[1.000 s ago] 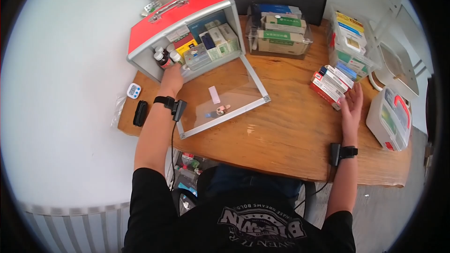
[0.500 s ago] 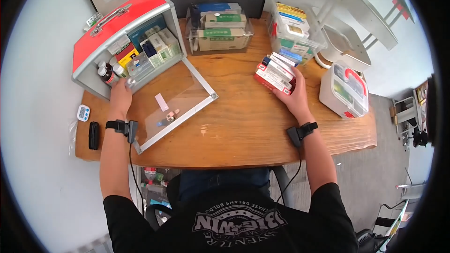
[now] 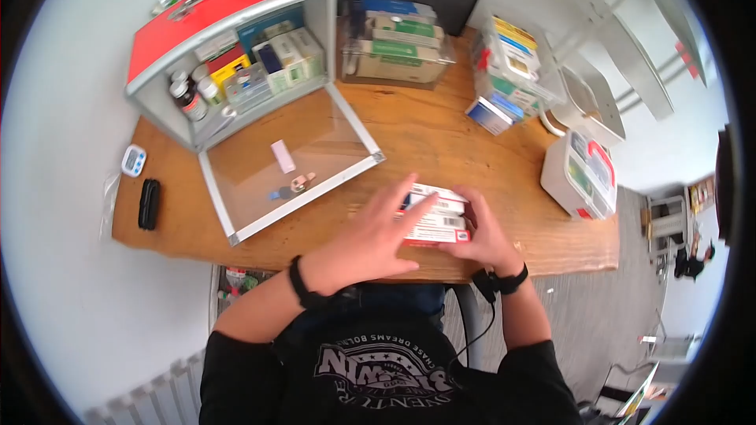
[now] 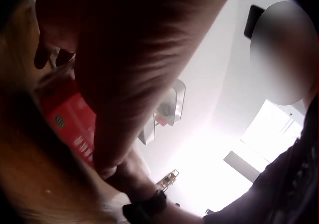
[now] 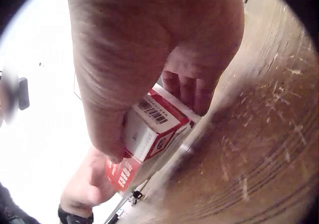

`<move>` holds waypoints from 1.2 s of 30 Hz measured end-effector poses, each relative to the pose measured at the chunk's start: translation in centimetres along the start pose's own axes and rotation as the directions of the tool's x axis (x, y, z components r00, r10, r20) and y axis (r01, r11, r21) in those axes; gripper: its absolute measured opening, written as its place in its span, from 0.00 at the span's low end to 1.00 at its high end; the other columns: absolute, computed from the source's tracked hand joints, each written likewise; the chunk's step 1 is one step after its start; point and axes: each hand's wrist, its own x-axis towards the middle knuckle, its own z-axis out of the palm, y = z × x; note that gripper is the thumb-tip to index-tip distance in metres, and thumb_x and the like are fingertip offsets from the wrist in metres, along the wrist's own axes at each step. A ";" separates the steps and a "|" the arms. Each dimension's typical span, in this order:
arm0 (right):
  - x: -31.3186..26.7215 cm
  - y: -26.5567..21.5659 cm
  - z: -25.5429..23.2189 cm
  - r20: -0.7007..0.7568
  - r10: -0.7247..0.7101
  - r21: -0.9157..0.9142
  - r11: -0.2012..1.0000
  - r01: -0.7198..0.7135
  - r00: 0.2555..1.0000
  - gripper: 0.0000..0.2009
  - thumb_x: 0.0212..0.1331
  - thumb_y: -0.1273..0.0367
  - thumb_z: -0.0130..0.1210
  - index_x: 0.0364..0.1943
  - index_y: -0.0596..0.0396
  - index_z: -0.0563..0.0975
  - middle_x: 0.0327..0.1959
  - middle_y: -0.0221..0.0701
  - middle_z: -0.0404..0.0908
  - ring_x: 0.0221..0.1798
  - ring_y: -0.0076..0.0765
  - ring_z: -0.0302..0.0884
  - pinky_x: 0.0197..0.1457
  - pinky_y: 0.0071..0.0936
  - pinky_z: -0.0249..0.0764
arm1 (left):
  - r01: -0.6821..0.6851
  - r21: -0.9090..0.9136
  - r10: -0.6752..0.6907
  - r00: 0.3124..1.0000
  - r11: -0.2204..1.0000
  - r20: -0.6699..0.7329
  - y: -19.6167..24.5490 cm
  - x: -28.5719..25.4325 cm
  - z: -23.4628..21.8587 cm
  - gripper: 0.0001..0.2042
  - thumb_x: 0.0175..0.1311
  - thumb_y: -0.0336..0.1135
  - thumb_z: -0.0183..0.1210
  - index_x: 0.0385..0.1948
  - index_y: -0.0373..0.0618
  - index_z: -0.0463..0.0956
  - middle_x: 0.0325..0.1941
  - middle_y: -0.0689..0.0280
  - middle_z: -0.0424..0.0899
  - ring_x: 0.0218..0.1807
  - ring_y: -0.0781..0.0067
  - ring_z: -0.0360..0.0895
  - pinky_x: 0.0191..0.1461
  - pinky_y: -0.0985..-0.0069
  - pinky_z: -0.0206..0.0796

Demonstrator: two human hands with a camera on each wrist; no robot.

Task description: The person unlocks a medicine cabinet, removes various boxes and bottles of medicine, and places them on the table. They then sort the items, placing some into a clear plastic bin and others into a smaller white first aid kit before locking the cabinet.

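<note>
A small stack of red and white medicine boxes (image 3: 435, 224) is near the front edge of the wooden table, also visible in the right wrist view, where a barcode shows on one box (image 5: 154, 117). My right hand (image 3: 490, 238) grips the stack from its right side, thumb on the near side and fingers beyond it. From the left, my left hand (image 3: 366, 238) reaches over with its fingers extended, the fingertips overlapping the boxes' left end in the head view. A red face of the boxes (image 4: 72, 117) appears beneath that hand in the left wrist view.
A red-topped case (image 3: 228, 1) at the back left holds medicine bottles (image 3: 189, 102) and boxes; its clear door (image 3: 335, 130) lies down on the table. Behind stand a clear bin (image 3: 354, 71) and another (image 3: 543, 94), with a blue-white box (image 3: 490, 116) and a white lidded box (image 3: 563, 181).
My right hand took hold of the box stack by the right bin and brought it left to the table's front. My left hand left the bottles in the case and moved right to the boxes.
</note>
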 end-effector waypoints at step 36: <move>0.0 2.3 -0.5 -0.238 0.133 0.613 0.789 0.042 0.962 0.34 0.73 0.68 0.59 0.80 0.58 0.60 0.53 0.38 0.82 0.56 0.31 0.79 0.65 0.31 0.75 | 0.479 0.688 -0.303 0.878 0.546 -0.370 -21.8 11.0 -20.8 0.51 0.55 0.45 0.71 0.81 0.40 0.51 0.84 0.45 0.54 0.84 0.35 0.48 0.86 0.51 0.47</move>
